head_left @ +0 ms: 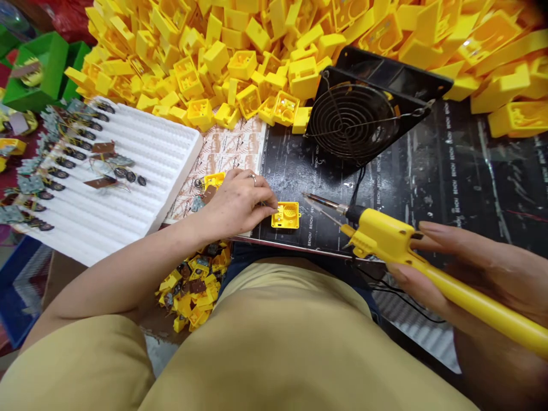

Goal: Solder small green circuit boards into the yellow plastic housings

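Note:
My left hand rests on the black mat, fingers curled, with its fingertips against a small yellow plastic housing lying open side up. My right hand grips a yellow soldering iron by the handle. The iron's metal tip points left and hovers just right of the housing, apart from it. Another yellow housing and a small brown part lie behind my left hand.
A big heap of yellow housings fills the back. A black fan leans against it. A white ribbed foam tray with several wired circuit boards is at left. Finished yellow pieces lie below the board's edge, green boxes far left.

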### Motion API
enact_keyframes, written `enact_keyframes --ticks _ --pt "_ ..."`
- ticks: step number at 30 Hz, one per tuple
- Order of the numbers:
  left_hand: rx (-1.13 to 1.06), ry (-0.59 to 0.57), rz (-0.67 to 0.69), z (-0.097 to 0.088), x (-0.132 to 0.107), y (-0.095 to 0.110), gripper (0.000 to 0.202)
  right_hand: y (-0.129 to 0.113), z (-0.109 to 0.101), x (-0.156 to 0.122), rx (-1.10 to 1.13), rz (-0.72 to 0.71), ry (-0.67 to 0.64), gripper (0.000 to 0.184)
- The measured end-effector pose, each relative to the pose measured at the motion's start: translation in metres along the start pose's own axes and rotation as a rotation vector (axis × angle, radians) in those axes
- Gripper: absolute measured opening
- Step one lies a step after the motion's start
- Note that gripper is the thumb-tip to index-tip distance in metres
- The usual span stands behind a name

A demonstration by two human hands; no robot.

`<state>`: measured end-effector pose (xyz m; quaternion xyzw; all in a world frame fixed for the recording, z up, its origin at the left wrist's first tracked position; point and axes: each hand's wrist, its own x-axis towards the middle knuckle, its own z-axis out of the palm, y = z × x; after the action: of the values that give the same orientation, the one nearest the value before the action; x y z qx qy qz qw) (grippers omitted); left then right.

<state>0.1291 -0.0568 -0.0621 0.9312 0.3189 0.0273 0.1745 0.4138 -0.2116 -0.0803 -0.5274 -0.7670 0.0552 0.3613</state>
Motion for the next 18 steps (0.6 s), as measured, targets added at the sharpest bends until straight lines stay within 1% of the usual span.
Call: enact_keyframes --ticks 2,3,5,7,9,11,15,18 --pt "-0.054 -0.045 -0.040 -0.001 -0.004 0.003 0.011 -0.003 -0.004 0.010 0.055 -0.140 -0.035 0.061" --pt "-0.070 -0.061 -0.057 -0.001 -0.005 0.005 0.011 -0.006 -0.005 0.014 0.078 -0.198 -0.045 0.057" --pt "-0.088 -0.076 -0.080 0.000 -0.005 0.007 0.012 -0.009 -0.004 0.018 0.107 -0.244 -0.063 0.041" --pt "-0.088 -0.082 -0.090 0.001 -0.004 0.010 0.013 -0.010 -0.001 0.018 0.120 -0.261 -0.100 0.024" --pt "-0.068 -0.101 -0.100 0.001 -0.001 0.012 0.013 -0.008 0.001 0.017 0.111 -0.253 -0.147 0.016" --pt "-0.033 -0.134 -0.110 -0.001 0.002 0.013 0.012 -0.007 0.002 0.019 0.102 -0.280 -0.152 0.013" --pt "0.027 -0.176 -0.104 -0.005 0.007 0.015 0.013 -0.010 0.003 0.031 0.127 -0.391 -0.101 0.012" --pt "0.057 -0.202 -0.106 -0.008 0.010 0.018 0.012 -0.017 0.001 0.040 0.127 -0.382 -0.148 0.016"
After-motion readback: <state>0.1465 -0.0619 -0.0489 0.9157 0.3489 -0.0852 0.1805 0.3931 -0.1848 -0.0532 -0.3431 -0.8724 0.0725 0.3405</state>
